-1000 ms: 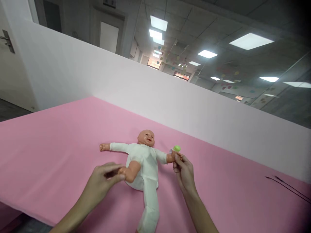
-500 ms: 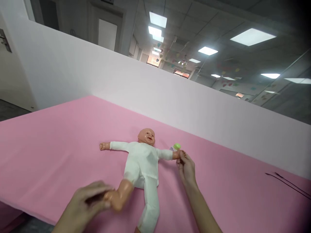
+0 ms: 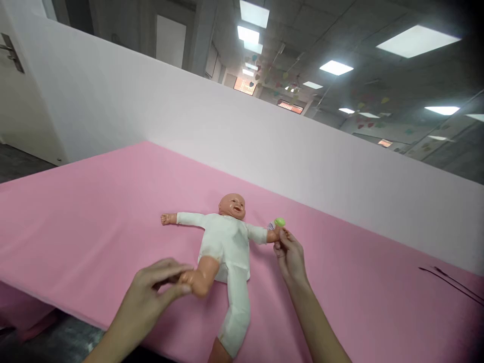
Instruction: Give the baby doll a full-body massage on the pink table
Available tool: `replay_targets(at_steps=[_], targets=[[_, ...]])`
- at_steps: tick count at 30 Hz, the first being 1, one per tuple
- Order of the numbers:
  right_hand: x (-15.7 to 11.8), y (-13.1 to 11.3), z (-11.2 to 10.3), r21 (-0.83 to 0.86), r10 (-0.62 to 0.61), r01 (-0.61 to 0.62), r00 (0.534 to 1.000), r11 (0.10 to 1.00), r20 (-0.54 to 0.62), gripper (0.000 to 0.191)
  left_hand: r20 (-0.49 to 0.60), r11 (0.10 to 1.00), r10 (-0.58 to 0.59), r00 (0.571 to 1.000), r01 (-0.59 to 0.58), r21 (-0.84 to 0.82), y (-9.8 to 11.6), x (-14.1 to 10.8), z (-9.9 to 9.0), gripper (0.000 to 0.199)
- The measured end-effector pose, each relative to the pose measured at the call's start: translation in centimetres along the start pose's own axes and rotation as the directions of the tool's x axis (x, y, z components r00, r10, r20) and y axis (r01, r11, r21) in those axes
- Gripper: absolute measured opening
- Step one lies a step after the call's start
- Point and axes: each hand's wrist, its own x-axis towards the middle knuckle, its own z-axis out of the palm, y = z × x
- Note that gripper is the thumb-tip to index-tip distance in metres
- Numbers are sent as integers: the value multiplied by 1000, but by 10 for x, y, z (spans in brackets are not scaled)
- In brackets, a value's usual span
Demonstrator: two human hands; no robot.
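Well, item one: a baby doll (image 3: pixel 225 247), on its back in a white cloth suit, near the front edge of the pink tabletop (image 3: pixel 94 212), roughly midway along it. Item two: your left hand (image 3: pixel 145 297), its fingers (image 3: pixel 166 267) clenched around the doll's raised foot (image 3: pixel 198 282). Item three: your right hand (image 3: pixel 291 262), its fingers (image 3: pixel 283 239) pinched at the doll's outstretched hand (image 3: pixel 273 234). Item four: a small green-topped object (image 3: pixel 280 222), just beyond that hand; whether your fingers grip it too, you cannot tell. Also listed: thin dark wires (image 3: pixel 449 285) on the tabletop near its right edge, and a white partition (image 3: pixel 264 141) along its far edge.
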Motion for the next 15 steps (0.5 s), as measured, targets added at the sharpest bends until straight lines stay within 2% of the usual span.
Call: replay_targets(at_steps=[2,4,7,10,13,15], targets=[[-13,0,19,-157,-35,52,993,986,110,43,-20,998,53,998,-53,16,9,33,18,21],[-26,9,35,-278,11,56,971,959,237,49,-3,996,85,996,-85,-36,9,63,35,21],[-34,22,43,-343,72,40,948,938,309,52,58,984,77,995,-67,-167,0,84,48,23],[-23,21,28,-286,13,53,974,957,224,51,61,990,43,997,-34,-139,-11,66,36,24],[5,11,-6,-108,-9,15,998,994,62,40,72,996,-5,997,12,-87,-30,16,11,27],[23,11,-30,84,64,-58,995,995,-72,26,116,993,-60,991,72,-95,-48,-22,-5,29]])
